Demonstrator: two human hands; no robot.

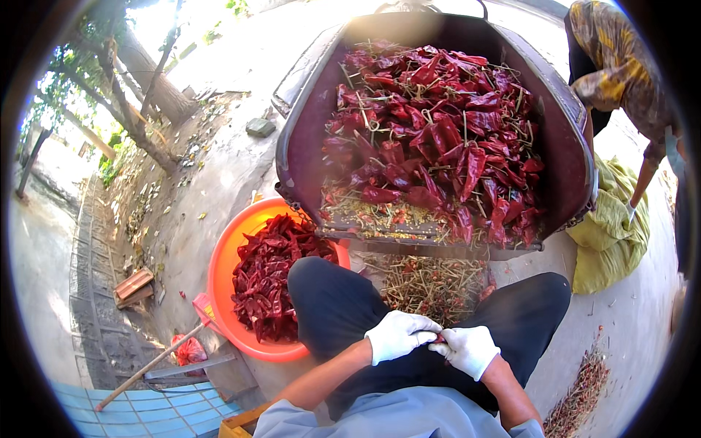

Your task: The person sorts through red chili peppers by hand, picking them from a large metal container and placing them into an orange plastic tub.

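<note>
My left hand [403, 335] and my right hand [465, 349], both in white knitted gloves, meet over my lap. Between their fingertips is a small piece of dried red chili pepper [440, 338], mostly covered by the gloves. In front of me a dark metal cart tray [300, 137] holds a heap of dried red chili peppers [438, 126] with stems, and pale seeds [394, 214] lie along its near edge. An orange plastic basin [219, 268] with red chili pieces [268, 279] stands by my left knee. Chili stems [430, 284] are piled on the ground between my knees.
Another person [624, 71] bends at the upper right over a yellow-green sack [608, 235]. More stems [583, 383] lie at the lower right. A wooden-handled tool [150, 367], a red plastic bag [189, 350] and bricks [134, 284] are at left, with trees [159, 87] farther back.
</note>
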